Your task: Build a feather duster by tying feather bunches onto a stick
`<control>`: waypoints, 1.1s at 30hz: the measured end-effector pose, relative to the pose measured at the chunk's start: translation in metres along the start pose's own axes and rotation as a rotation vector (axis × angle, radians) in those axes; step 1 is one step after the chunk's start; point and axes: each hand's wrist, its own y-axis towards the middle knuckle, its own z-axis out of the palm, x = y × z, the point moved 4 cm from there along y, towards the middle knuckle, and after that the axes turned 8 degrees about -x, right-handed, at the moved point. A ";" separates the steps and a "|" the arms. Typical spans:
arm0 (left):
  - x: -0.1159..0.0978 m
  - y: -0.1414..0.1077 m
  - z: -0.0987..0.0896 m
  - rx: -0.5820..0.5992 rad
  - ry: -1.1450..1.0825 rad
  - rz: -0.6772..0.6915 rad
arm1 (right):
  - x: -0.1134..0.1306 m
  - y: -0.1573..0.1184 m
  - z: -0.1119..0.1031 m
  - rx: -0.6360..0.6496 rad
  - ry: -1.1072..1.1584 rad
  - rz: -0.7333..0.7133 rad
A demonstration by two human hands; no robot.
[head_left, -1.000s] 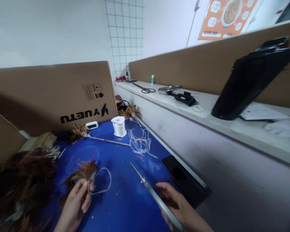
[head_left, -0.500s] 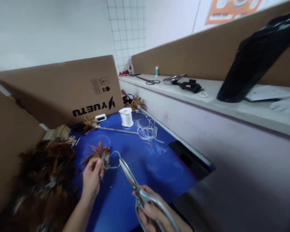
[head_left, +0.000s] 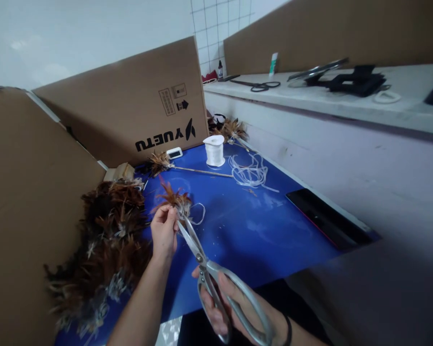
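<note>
The left hand [head_left: 165,229] pinches a feather bunch [head_left: 178,199] near its pale base, above the blue tabletop [head_left: 252,240]. The right hand [head_left: 220,300] grips silver scissors [head_left: 199,258], fingers through the handles, blades parted, their tips at the bunch's base beside the left fingertips; whether they touch it I cannot tell. A loop of white cord [head_left: 204,211] sticks out from the bunch's far side, uncut as far as it shows.

This bunch looks gathered, with the trimming apparently just starting; no severed piece can be made out. To the left lies a large feather pile [head_left: 108,240], so plenty seems left to handle. Farther off, a thin stick [head_left: 202,171] already carries feathers at one end, and a second feathered stick [head_left: 233,129] rests near the wall. Beyond the first stick stands a white spool [head_left: 215,153], with a tangle of translucent strips [head_left: 248,172] just beside it, at the stick's bare end
</note>
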 end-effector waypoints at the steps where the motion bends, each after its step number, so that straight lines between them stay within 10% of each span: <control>1: 0.000 0.000 0.000 -0.007 0.001 0.003 | -0.001 0.001 0.001 0.000 0.007 0.002; 33: 0.004 -0.005 0.003 0.025 -0.024 -0.054 | 0.022 0.029 0.014 -0.171 -0.193 -0.105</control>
